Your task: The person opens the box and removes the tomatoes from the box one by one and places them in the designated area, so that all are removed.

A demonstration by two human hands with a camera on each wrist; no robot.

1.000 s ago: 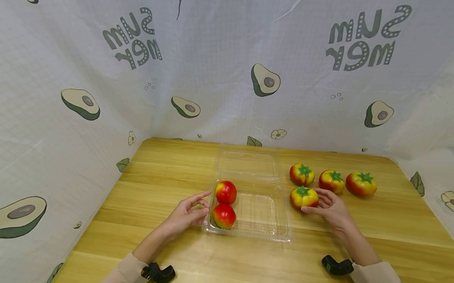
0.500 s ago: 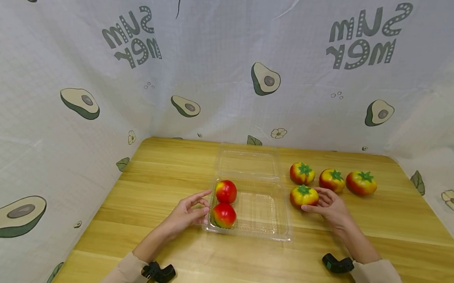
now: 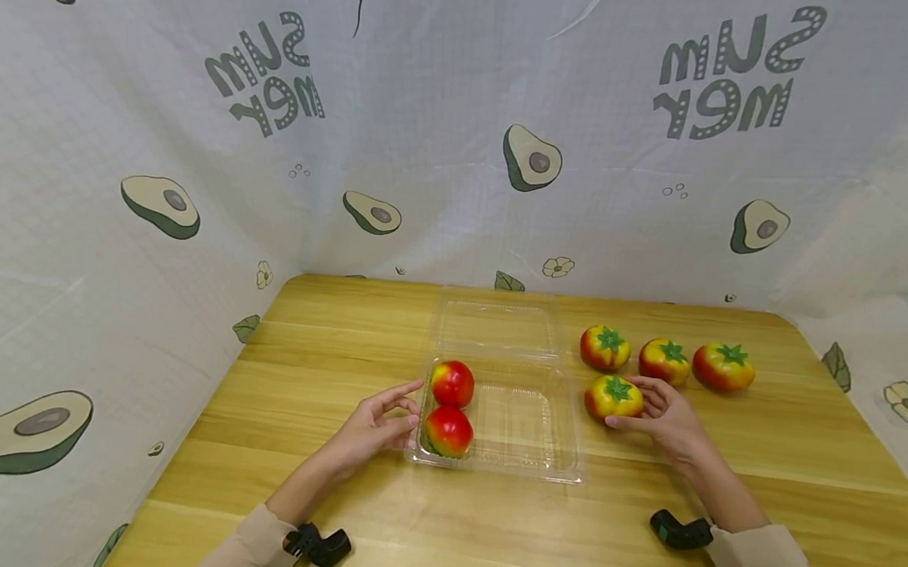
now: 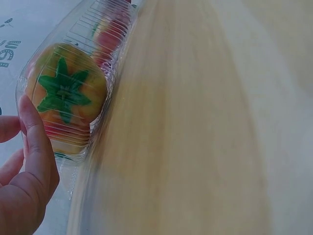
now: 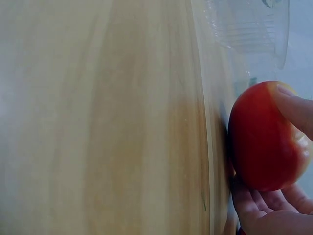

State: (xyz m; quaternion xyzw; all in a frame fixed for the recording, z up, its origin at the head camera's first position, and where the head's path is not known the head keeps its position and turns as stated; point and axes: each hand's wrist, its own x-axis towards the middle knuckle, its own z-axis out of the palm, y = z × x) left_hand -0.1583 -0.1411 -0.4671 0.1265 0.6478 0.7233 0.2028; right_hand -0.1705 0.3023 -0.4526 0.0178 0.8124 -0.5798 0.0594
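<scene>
A clear plastic clamshell container (image 3: 503, 473) lies opened flat, with two red-and-yellow toy tomatoes (image 3: 450, 432) inside along its left wall. My left hand (image 3: 380, 427) holds the left rim of the container; in the left wrist view its fingers (image 4: 36, 147) meet at the plastic edge. Beyond the right wall, my right hand (image 3: 663, 420) grips another toy tomato (image 3: 613, 397) with its green leaf cap up and tilted a little. In the right wrist view the thumb (image 5: 296, 110) lies on one side of this tomato, the other fingers beneath it.
Three more toy tomatoes (image 3: 724, 367) sit in a row at the back right, behind the right hand. The container's lid (image 3: 497, 327) lies folded back toward the patterned curtain (image 3: 444, 150). Both arms wear black wrist mounts (image 3: 680, 531) over a wooden table (image 3: 317, 345).
The tomato in my right hand has shifted slightly to the right, and its leaf cap has turned a little. My left hand and the container stay where they were.
</scene>
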